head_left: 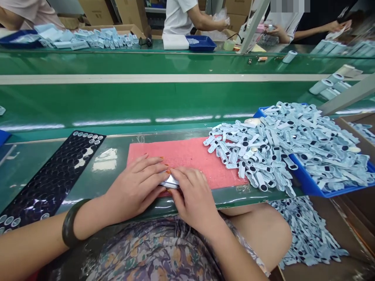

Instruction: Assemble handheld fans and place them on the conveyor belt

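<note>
Both hands meet over the near edge of a pink mat (175, 150). My right hand (193, 191) grips a small light-coloured plastic piece (170, 182) between thumb and fingers. From the other side my left hand (140, 183) presses its fingertips on the same piece, which is mostly covered by the fingers. A heap of pale blue plastic pieces with dark oval spots (246, 148) spreads over the right part of the mat. To the left lies a black sheet of round stickers (49, 179), with several pale rings where backing shows.
A blue tray (315, 189) piled with pale blue pieces stands at the right. Below it, a cardboard box (316, 269) holds more. Beyond the green conveyor (117, 101), several people work near cartons (96, 11). A metal post (348, 93) slants in at the right.
</note>
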The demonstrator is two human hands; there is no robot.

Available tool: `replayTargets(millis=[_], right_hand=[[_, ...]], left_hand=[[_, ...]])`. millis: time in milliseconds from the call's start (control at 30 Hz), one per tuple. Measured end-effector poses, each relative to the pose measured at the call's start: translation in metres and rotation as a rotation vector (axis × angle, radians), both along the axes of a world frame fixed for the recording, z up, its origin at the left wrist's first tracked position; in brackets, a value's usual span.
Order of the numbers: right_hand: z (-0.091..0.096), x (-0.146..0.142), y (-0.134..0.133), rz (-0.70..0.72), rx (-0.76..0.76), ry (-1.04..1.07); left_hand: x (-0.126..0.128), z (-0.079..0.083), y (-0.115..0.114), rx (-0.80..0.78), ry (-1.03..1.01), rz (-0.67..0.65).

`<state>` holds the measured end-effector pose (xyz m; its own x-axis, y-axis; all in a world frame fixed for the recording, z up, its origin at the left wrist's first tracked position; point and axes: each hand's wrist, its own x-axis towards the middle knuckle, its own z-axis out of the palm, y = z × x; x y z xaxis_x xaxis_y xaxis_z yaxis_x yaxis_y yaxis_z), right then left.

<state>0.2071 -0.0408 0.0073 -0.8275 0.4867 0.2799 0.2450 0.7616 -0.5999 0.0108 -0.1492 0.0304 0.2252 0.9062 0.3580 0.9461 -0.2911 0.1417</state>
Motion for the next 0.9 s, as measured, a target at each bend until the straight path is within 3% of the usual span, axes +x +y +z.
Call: replayTargets(millis=[267, 367, 467, 567, 667, 800, 900], right_hand=[[0.002, 0.002, -0.002, 0.001, -0.069, 0.041], [0.002, 0.008, 0.000, -0.103, -0.063, 0.195], [0.001, 0.018, 0.012, -0.292, 0.028, 0.282], [0.003, 0.027, 0.032, -0.445, 0.175, 0.166], [0.008, 0.027, 0.055, -0.498, 0.335, -0.033], [0.014, 0.013, 0.082, -0.434, 0.521, -0.223], [0.015, 0.004, 0.094, -0.406, 0.581, -0.293]], left_hand=[[-0.002, 0.003, 0.001, -0.022, 0.074, -0.004], [-0.009, 0.008, 0.011, -0.012, 0.155, -0.031], [-0.022, 0.014, 0.031, -0.067, 0.179, -0.065], [-0.043, 0.022, 0.066, -0.166, 0.123, -0.152], [-0.076, 0.034, 0.115, -0.141, 0.214, -0.186], [-0.123, 0.052, 0.186, -0.074, 0.487, 0.010], [-0.146, 0.050, 0.228, -0.093, 0.537, 0.175]])
